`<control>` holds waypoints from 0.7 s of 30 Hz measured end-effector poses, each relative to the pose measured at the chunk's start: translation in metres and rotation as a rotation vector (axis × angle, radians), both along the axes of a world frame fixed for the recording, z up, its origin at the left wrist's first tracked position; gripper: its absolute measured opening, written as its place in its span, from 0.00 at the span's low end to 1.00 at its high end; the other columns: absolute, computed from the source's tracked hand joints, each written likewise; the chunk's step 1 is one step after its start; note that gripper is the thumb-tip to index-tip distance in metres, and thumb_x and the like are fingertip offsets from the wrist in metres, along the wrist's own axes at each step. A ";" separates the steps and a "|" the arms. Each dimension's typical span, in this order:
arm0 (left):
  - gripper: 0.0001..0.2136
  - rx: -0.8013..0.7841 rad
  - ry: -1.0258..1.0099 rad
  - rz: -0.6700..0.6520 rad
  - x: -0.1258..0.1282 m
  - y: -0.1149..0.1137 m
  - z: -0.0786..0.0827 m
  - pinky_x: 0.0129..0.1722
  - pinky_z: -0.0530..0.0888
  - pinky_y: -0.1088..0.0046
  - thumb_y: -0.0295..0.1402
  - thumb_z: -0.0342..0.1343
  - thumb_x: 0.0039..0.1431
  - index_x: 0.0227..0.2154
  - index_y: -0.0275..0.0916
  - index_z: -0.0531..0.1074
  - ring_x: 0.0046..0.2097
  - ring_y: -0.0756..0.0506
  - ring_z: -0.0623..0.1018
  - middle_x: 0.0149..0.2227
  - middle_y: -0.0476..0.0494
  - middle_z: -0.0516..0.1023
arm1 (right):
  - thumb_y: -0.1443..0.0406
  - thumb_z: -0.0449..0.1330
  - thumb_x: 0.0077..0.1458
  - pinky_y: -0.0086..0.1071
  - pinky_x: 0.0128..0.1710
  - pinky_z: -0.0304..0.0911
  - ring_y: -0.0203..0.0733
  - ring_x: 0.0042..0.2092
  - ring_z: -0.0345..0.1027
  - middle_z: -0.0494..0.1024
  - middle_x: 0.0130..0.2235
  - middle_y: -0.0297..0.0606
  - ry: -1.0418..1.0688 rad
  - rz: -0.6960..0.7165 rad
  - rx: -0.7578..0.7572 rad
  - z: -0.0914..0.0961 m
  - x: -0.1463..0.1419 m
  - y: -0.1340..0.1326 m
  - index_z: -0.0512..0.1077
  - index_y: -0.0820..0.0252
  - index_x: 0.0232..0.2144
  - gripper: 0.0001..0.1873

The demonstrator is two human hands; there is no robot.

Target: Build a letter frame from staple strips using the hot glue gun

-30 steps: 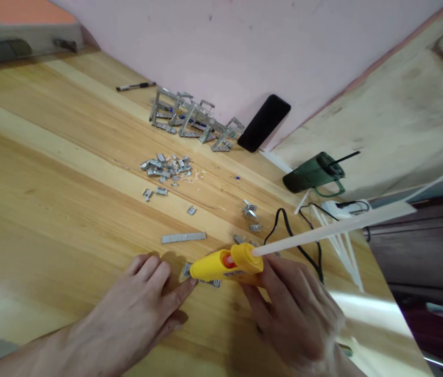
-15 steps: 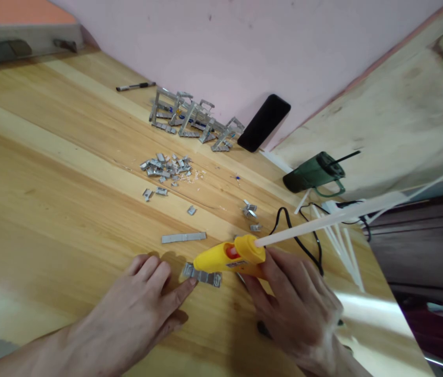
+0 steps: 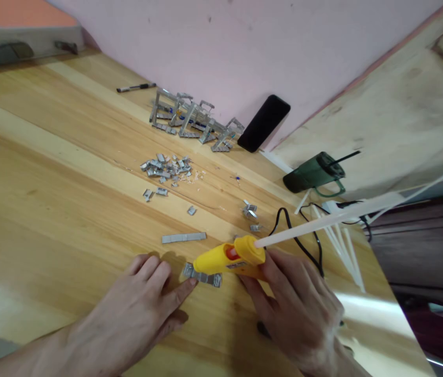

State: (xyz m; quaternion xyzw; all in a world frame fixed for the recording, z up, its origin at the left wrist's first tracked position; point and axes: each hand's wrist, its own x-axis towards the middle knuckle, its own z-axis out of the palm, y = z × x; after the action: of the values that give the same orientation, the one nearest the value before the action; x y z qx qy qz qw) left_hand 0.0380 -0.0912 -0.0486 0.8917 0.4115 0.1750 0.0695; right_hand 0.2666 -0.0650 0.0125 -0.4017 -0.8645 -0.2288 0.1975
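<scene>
My right hand (image 3: 296, 309) is wrapped round a yellow hot glue gun (image 3: 221, 259), with a long white glue stick (image 3: 323, 222) running out of its back end. The gun's nozzle is over the left end of a short silver-grey strip (image 3: 209, 278) on the table and hides part of it. My left hand (image 3: 146, 298) rests beside that strip, fingers apart, its index fingertip pressing on the strip's near edge. Just beyond lies a longer, flat grey strip (image 3: 184, 237).
Small silver pieces (image 3: 166, 166) lie heaped on the wooden table. Behind them stand several silver frames (image 3: 190, 123) by the wall. A black phone (image 3: 264, 123) leans there. To the right are a green mug (image 3: 313, 173), a black cord (image 3: 284, 217) and spare glue sticks (image 3: 345, 254).
</scene>
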 end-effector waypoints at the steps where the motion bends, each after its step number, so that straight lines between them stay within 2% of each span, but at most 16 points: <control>1: 0.24 0.003 0.000 -0.001 0.000 0.000 0.000 0.30 0.69 0.63 0.39 0.64 0.46 0.48 0.46 0.69 0.31 0.42 0.69 0.29 0.46 0.70 | 0.69 0.59 0.54 0.32 0.34 0.59 0.40 0.34 0.65 0.74 0.34 0.41 -0.003 0.008 -0.003 0.001 0.000 -0.001 0.70 0.66 0.39 0.08; 15: 0.22 -0.017 0.025 0.015 0.000 -0.001 -0.001 0.33 0.67 0.64 0.40 0.63 0.48 0.48 0.49 0.68 0.33 0.44 0.68 0.30 0.48 0.70 | 0.68 0.60 0.53 0.32 0.33 0.61 0.40 0.32 0.66 0.75 0.33 0.40 0.009 -0.056 0.054 -0.003 0.003 0.003 0.69 0.63 0.37 0.07; 18: 0.23 -0.019 0.032 0.022 0.000 -0.004 -0.005 0.35 0.66 0.64 0.39 0.63 0.47 0.49 0.51 0.68 0.34 0.44 0.67 0.31 0.48 0.69 | 0.65 0.60 0.53 0.31 0.33 0.62 0.41 0.34 0.68 0.74 0.34 0.40 0.046 -0.131 0.047 -0.003 0.006 0.006 0.69 0.62 0.39 0.10; 21: 0.24 0.002 0.007 0.022 -0.001 -0.006 -0.012 0.37 0.65 0.63 0.38 0.62 0.48 0.50 0.54 0.66 0.35 0.43 0.66 0.32 0.48 0.68 | 0.56 0.59 0.53 0.32 0.31 0.63 0.43 0.34 0.69 0.74 0.34 0.40 0.150 -0.298 -0.004 -0.006 0.016 0.013 0.69 0.61 0.38 0.15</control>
State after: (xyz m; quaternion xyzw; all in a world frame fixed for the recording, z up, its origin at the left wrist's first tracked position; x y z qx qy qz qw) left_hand 0.0367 -0.0972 -0.0610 0.8877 0.4216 0.1732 0.0653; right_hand 0.2826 -0.0520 0.0069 -0.5418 -0.7786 -0.2233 0.2244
